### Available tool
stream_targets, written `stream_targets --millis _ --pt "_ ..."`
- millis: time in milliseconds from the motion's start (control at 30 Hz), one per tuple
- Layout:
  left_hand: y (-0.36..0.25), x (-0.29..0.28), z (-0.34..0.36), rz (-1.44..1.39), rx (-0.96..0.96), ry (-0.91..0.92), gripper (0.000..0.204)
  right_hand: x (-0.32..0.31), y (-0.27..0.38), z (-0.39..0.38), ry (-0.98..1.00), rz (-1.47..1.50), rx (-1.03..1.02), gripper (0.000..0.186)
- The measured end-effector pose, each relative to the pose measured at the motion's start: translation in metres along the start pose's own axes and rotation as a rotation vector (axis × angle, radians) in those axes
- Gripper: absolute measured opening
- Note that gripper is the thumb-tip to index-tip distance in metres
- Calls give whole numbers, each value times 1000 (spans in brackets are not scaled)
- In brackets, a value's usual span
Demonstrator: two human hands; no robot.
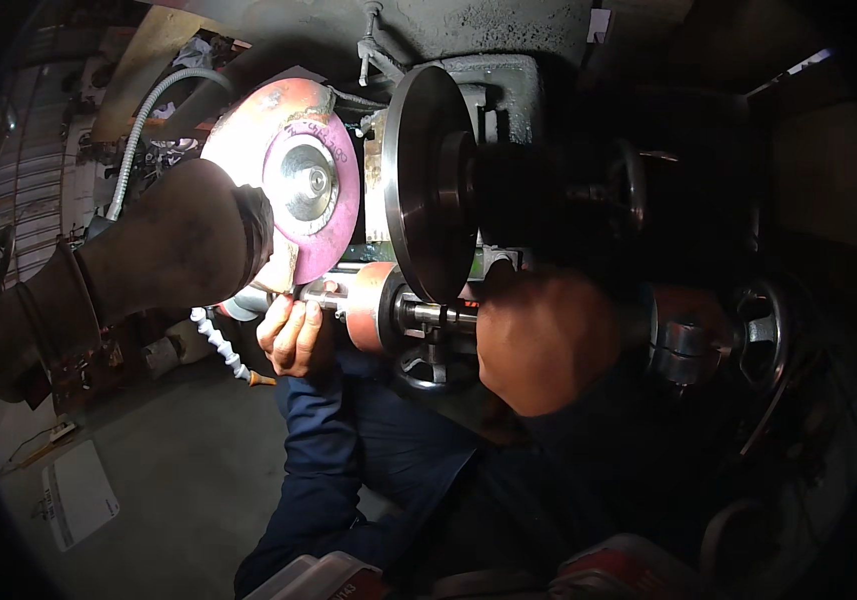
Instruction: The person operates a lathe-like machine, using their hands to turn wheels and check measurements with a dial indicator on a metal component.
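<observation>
The largest thing is the machine (514, 75), its body running along the far side. The lamp (164, 235) reaches in over its left edge, head turned to the pink wheel (341, 225), probably so that the light falls there; the right end lies in shadow. The red guard (249, 125) curves around that wheel's upper left, presumably as a shield. The steel disc (419, 190) stands edge-on just right of the wheel, a gap between them.

The right hand (549, 340) is bunched, its back to the camera, at the near edge, right of the disc. Its fingers are hidden, so I cannot tell what it grips, if anything. Low at that edge, under the pink wheel, the left hand (299, 335) has its fingers curled and pressed together, tips up at the rod (324, 292); its thumb is hidden, so a pinch cannot be confirmed. The upward curl seems to suit reaching the rod from beneath.

The red collar (374, 305) sits between the hands, on the line of the rod. One handwheel (764, 340) is near the right end, probably within easy reach. The white hose (217, 345) hangs at the left, its tip pointing down.
</observation>
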State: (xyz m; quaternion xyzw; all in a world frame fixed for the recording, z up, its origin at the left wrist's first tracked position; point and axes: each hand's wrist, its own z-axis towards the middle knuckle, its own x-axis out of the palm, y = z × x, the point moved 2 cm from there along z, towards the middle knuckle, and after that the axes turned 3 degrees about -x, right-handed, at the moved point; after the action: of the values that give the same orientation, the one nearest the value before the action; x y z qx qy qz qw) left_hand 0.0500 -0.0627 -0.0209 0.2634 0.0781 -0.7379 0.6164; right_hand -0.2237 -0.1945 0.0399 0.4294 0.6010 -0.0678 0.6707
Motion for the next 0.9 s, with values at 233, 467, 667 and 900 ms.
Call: stream_targets --millis 233,467,667,900 --pt "-2 0 3 39 8 12 29 -1 -4 0 -6 51 -66 18" --pt "0 9 2 37 89 -127 13 -1 -6 1 44 83 -69 19" --pt "-9 4 3 73 -2 -28 32 -3 -2 2 -10 -25 -78 16" --pt "-47 -23 -7 43 -335 129 45 -12 -2 3 116 50 -13 22"
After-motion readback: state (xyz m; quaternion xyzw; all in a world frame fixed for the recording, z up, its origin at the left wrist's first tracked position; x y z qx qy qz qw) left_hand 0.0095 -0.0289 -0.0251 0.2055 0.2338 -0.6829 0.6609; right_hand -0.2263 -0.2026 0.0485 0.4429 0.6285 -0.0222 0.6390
